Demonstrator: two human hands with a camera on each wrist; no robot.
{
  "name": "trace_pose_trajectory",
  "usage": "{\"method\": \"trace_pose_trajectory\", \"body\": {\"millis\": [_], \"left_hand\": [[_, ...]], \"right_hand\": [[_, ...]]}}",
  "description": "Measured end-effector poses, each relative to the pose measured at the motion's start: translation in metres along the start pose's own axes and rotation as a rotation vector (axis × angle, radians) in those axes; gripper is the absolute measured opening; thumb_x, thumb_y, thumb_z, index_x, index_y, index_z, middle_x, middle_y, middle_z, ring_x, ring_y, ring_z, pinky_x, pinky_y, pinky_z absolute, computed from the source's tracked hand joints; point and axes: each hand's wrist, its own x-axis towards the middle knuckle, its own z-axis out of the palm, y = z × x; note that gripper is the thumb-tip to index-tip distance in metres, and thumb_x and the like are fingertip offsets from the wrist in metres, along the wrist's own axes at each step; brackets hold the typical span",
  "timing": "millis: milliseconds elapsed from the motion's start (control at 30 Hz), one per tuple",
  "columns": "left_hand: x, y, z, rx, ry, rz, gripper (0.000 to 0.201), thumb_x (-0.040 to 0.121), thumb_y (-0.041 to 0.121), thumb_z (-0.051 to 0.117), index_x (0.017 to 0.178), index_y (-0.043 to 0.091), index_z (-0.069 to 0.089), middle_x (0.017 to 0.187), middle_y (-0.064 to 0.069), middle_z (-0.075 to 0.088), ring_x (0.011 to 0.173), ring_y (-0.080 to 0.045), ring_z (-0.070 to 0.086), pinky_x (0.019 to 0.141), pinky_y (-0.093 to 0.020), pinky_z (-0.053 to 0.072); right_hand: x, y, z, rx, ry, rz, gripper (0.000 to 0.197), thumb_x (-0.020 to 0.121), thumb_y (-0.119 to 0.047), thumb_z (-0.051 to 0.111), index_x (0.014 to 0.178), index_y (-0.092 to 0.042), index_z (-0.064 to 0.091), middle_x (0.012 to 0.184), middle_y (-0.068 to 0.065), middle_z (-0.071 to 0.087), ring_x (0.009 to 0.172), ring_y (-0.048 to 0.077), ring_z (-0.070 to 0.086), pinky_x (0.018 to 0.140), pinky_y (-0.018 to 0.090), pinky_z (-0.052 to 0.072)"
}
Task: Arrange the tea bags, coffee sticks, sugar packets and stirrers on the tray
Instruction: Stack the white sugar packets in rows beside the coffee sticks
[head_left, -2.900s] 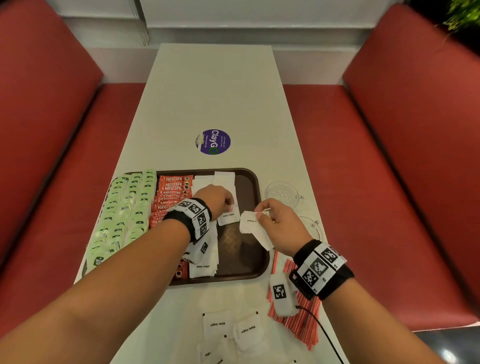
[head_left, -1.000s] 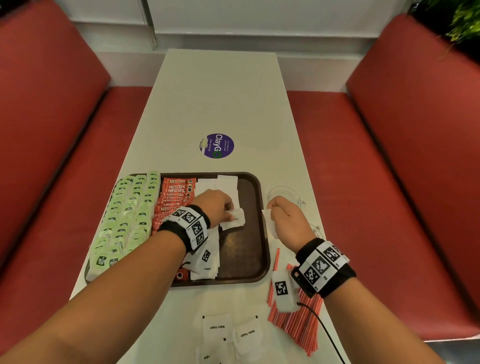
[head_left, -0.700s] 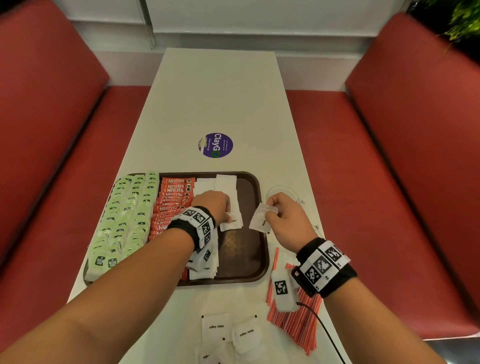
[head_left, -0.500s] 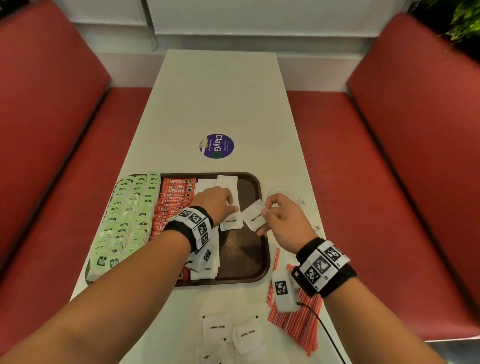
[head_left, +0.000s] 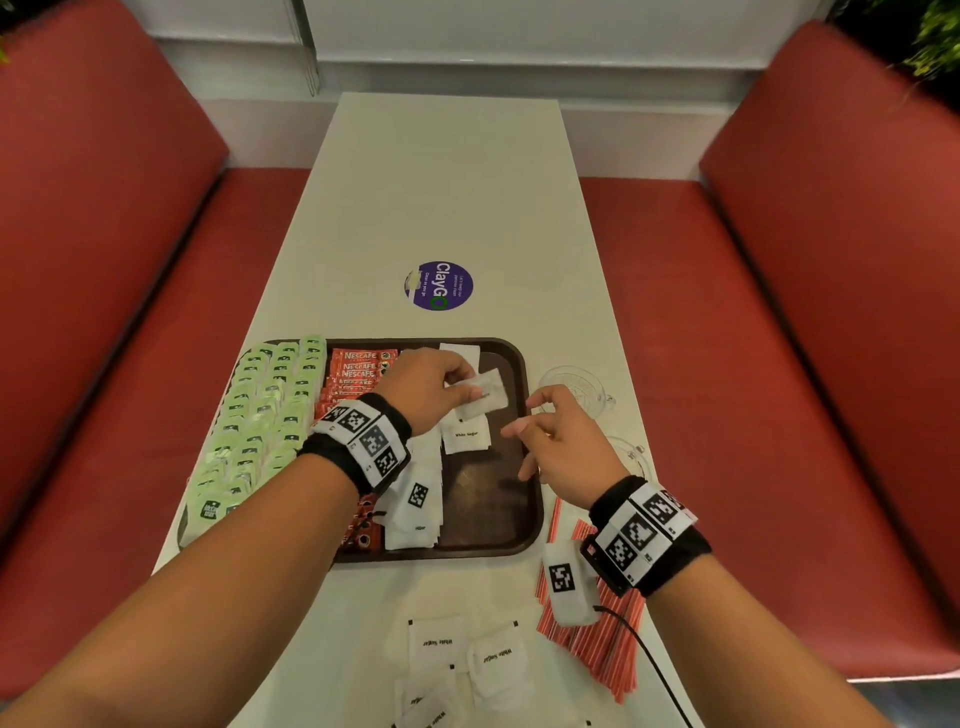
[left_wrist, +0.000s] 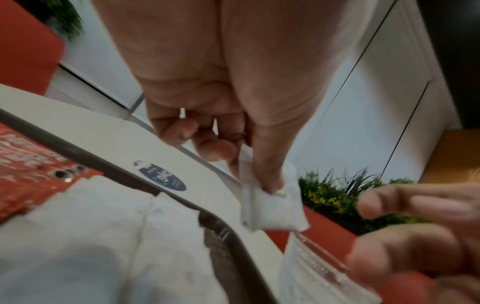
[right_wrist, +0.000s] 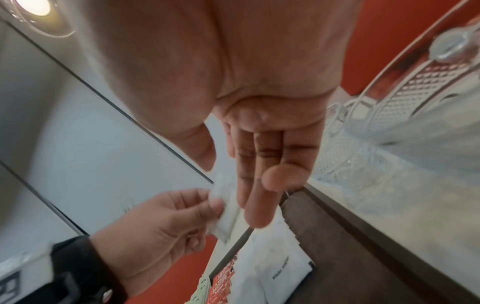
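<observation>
Sugar packet (head_left: 480, 393) pinched in the left hand (head_left: 425, 387), above the tray (head_left: 524, 540), long axis pointing toward the right hand (head_left: 558, 447), which hovers empty, fingers loose; sugar row (head_left: 465, 439) lies just beneath left hand.

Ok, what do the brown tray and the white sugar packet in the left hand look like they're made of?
The tray looks like moulded plastic: dark brown, semi-gloss, with a raised rounded rim and textured floor. The sugar packet pinched by the left hand looks like matte white paper, creasing softly, with crimped edges; any inner lining can't be seen.
</observation>
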Motion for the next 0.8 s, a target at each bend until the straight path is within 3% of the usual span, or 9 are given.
{"method": "trace_pose_trajectory", "body": {"millis": [200, 333, 400, 500, 600, 700, 800], "left_hand": [[0.001, -0.014, 0.033, 0.251, -0.222, -0.121, 0.021, 0.085, 0.041, 0.074, 0.096, 0.024, 0.07, 0.094, 0.006, 0.066, 0.088, -0.013, 0.061, 0.073, -0.027, 0.047], [0.004, -0.019, 0.044, 0.386, -0.217, -0.16, 0.021, 0.083, 0.046, 0.073, 0.093, 0.028, 0.069, 0.096, 0.007, 0.069, 0.094, -0.017, 0.063, 0.084, -0.033, 0.053], [0.006, -0.019, 0.043, 0.458, -0.204, -0.158, 0.023, 0.082, 0.048, 0.073, 0.096, 0.03, 0.067, 0.101, 0.005, 0.067, 0.098, -0.019, 0.062, 0.087, -0.036, 0.051], [0.009, -0.014, 0.046, 0.459, -0.205, -0.04, 0.027, 0.084, 0.04, 0.074, 0.106, 0.031, 0.063, 0.113, 0.002, 0.057, 0.105, -0.022, 0.057, 0.091, -0.038, 0.048], [0.012, -0.002, 0.055, 0.482, -0.332, 0.174, 0.03, 0.088, 0.028, 0.07, 0.118, 0.029, 0.064, 0.128, 0.001, 0.048, 0.112, -0.023, 0.053, 0.096, -0.04, 0.047], [0.016, 0.003, 0.057, 0.603, -0.438, 0.233, 0.029, 0.091, 0.02, 0.067, 0.12, 0.024, 0.066, 0.133, 0.0, 0.046, 0.113, -0.026, 0.055, 0.097, -0.041, 0.048], [0.016, 0.002, 0.054, 0.624, -0.476, 0.208, 0.029, 0.093, 0.017, 0.064, 0.122, 0.021, 0.066, 0.134, -0.002, 0.048, 0.115, -0.026, 0.055, 0.098, -0.039, 0.046]], "right_hand": [[-0.017, 0.013, -0.003, -0.186, -0.063, -0.035, 0.009, 0.095, -0.03, 0.064, 0.099, -0.026, 0.057, 0.094, -0.004, 0.069, 0.061, 0.012, 0.068, 0.058, 0.021, 0.05], [-0.031, 0.019, -0.003, -0.267, -0.13, -0.076, 0.01, 0.092, -0.029, 0.068, 0.096, -0.028, 0.059, 0.094, -0.005, 0.068, 0.067, 0.015, 0.067, 0.065, 0.026, 0.056], [-0.036, 0.022, -0.002, -0.32, -0.159, -0.088, 0.014, 0.09, -0.03, 0.071, 0.097, -0.026, 0.061, 0.093, -0.006, 0.068, 0.064, 0.004, 0.059, 0.065, 0.02, 0.053], [-0.046, 0.027, 0.002, -0.361, -0.241, -0.097, 0.019, 0.086, -0.029, 0.076, 0.098, -0.023, 0.063, 0.091, -0.006, 0.069, 0.062, -0.007, 0.054, 0.062, 0.012, 0.045], [-0.055, 0.032, 0.009, -0.482, -0.345, -0.136, 0.025, 0.084, -0.031, 0.078, 0.102, -0.023, 0.065, 0.094, -0.008, 0.07, 0.066, -0.013, 0.054, 0.062, 0.008, 0.039], [-0.064, 0.035, 0.016, -0.633, -0.414, -0.155, 0.033, 0.084, -0.038, 0.077, 0.111, -0.024, 0.064, 0.104, -0.011, 0.068, 0.066, -0.008, 0.052, 0.061, 0.009, 0.033], [-0.072, 0.036, 0.023, -0.748, -0.464, -0.162, 0.038, 0.085, -0.04, 0.076, 0.117, -0.023, 0.064, 0.109, -0.01, 0.066, 0.08, 0.002, 0.052, 0.068, 0.017, 0.038]]}}
